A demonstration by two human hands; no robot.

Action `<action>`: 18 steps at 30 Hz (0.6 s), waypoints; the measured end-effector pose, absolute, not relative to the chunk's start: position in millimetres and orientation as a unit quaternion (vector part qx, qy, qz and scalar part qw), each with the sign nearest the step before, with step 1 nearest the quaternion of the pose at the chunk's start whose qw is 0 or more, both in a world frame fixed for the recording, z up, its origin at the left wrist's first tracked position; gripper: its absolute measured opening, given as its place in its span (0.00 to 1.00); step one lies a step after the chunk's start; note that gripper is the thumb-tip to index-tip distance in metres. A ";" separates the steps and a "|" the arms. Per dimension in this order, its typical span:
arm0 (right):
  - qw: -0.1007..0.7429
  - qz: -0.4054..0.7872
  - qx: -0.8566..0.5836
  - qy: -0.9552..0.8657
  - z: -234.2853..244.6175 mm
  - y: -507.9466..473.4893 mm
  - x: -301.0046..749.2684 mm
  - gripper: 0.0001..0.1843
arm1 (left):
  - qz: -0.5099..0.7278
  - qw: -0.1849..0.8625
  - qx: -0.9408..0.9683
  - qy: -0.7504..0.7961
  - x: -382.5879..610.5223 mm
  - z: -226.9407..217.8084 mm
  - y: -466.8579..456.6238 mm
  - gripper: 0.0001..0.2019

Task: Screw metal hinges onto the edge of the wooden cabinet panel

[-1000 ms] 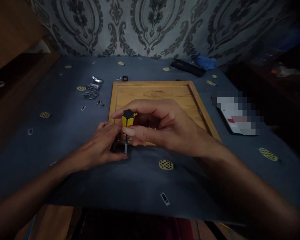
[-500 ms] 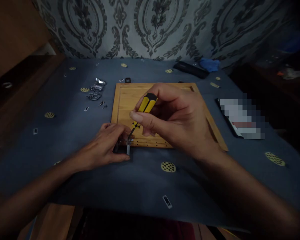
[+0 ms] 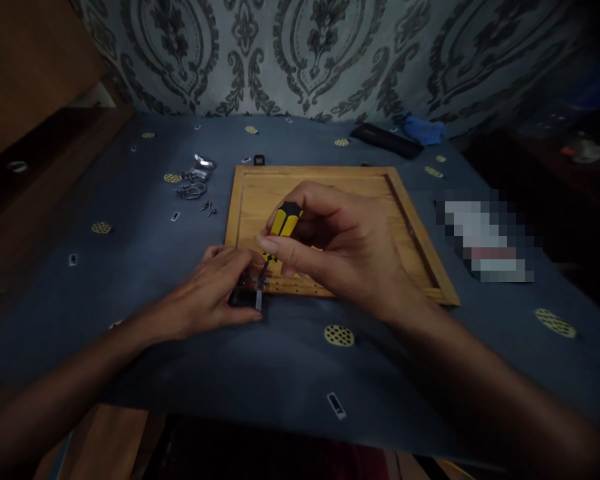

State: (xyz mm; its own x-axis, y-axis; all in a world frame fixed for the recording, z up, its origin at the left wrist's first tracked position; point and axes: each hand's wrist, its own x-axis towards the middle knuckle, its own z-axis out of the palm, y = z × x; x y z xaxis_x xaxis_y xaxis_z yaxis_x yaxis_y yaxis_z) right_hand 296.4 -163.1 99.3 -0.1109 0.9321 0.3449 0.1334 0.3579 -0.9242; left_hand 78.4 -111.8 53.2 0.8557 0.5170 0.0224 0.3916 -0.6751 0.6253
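Note:
A wooden frame panel point(image 3: 314, 175) lies flat on the blue cloth. At its near left edge, a small metal latch point(image 3: 259, 298) sticks out over the rim. My left hand point(image 3: 215, 287) is closed around this latch, thumb on its near end and fingers on the panel side. My right hand point(image 3: 345, 247) grips a short yellow-and-black screwdriver point(image 3: 287, 219) by its handle. The screwdriver tilts, with its tip down at the latch beside my left fingers; the exact contact with a screw is too small to make out. Small holes run along the panel's near edge.
Several loose metal latches point(image 3: 194, 190) and a few small screws point(image 3: 209, 208) lie left of the panel. A black case point(image 3: 386, 141) and a blue cloth point(image 3: 424, 129) rest at the back right. A blurred flat object point(image 3: 485, 237) lies to the right.
My right hand and the screwdriver have moved down a little toward the latch, with the handle more upright. My left hand stays on the latch. The view has shifted slightly.

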 end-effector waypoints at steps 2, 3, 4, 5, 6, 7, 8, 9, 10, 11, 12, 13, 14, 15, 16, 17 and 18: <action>0.521 0.377 -0.417 -0.642 98.9 -163.0 296.3 0.28 | 0.099 0.316 0.910 0.249 78.3 53.3 -111.7 0.19; 0.521 0.375 -0.414 -0.645 98.6 -162.9 296.2 0.27 | 0.098 0.317 0.910 0.249 78.4 53.2 -111.6 0.19; 0.519 0.374 -0.412 -0.649 98.3 -162.8 296.0 0.27 | 0.097 0.319 0.909 0.249 78.4 53.2 -111.6 0.18; 0.518 0.374 -0.410 -0.651 98.0 -162.5 295.8 0.27 | 0.097 0.320 0.909 0.249 78.5 53.1 -111.6 0.18; 0.516 0.373 -0.408 -0.653 97.8 -162.2 295.6 0.26 | 0.099 0.320 0.909 0.250 78.6 53.2 -111.6 0.18; 0.515 0.371 -0.408 -0.656 97.7 -161.8 295.4 0.26 | 0.100 0.320 0.908 0.250 78.8 53.3 -111.6 0.18; 0.516 0.367 -0.408 -0.658 97.8 -161.5 295.4 0.26 | 0.100 0.321 0.908 0.251 78.9 53.4 -111.6 0.18; 0.517 0.364 -0.409 -0.658 98.2 -161.3 295.6 0.26 | 0.100 0.323 0.907 0.252 79.0 53.5 -111.6 0.18; 0.518 0.364 -0.408 -0.658 98.9 -161.3 296.1 0.25 | 0.101 0.324 0.906 0.252 79.1 53.6 -111.7 0.18; 0.516 0.371 -0.403 -0.658 100.1 -161.6 297.0 0.23 | 0.100 0.326 0.905 0.253 79.2 53.7 -111.6 0.18; 0.512 0.385 -0.395 -0.658 101.6 -162.1 298.1 0.20 | 0.099 0.327 0.905 0.254 79.2 53.7 -111.6 0.18; 0.505 0.403 -0.385 -0.659 103.3 -163.0 299.4 0.17 | 0.098 0.327 0.905 0.255 79.2 53.6 -111.6 0.18; 0.495 0.422 -0.373 -0.662 105.1 -164.0 300.8 0.12 | 0.097 0.326 0.905 0.256 79.2 53.4 -111.5 0.18; 0.482 0.439 -0.365 -0.665 106.8 -165.2 302.0 0.08 | 0.095 0.324 0.905 0.257 79.2 53.2 -111.5 0.18; 0.473 0.450 -0.359 -0.667 108.1 -166.4 302.9 0.06 | 0.095 0.322 0.906 0.257 79.1 52.9 -111.5 0.18; 0.472 0.455 -0.358 -0.665 108.9 -167.4 303.4 0.05 | 0.095 0.320 0.907 0.257 78.9 52.5 -111.5 0.18; 0.477 0.452 -0.363 -0.661 109.0 -168.2 303.4 0.06 | 0.095 0.319 0.908 0.257 78.8 52.0 -111.5 0.17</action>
State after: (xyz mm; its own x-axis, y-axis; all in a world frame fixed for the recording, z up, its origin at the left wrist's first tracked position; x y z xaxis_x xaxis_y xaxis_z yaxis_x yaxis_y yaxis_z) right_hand 303.4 -168.2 109.0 -0.2827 0.9102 0.3028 0.0490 0.3290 -0.9431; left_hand 78.8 -111.5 52.0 0.8501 0.5265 0.0090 0.4054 -0.6653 0.6269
